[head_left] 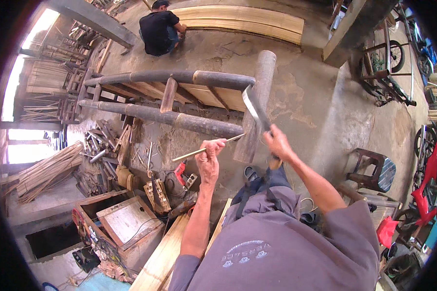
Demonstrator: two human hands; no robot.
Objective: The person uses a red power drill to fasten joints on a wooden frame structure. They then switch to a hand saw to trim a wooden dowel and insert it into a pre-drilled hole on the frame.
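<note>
**Trimming a bamboo sliver with a cleaver**

A bamboo frame [179, 102] of thick dark poles fills the floor at twelve o'clock from the seated worker; beyond it a second person [159, 30] crouches by a stack of split bamboo [243, 20]. A wooden box [126, 223] sits at eight o'clock. The right hand [278, 143] is closed round the handle of a cleaver [255, 107], blade raised. The left hand [210, 160] pinches a thin bamboo sliver [206, 150], held level before the knees. Judged step: shaving the sliver; the next stroke calls for the blade meeting its far end, clear of the fingers.
</note>
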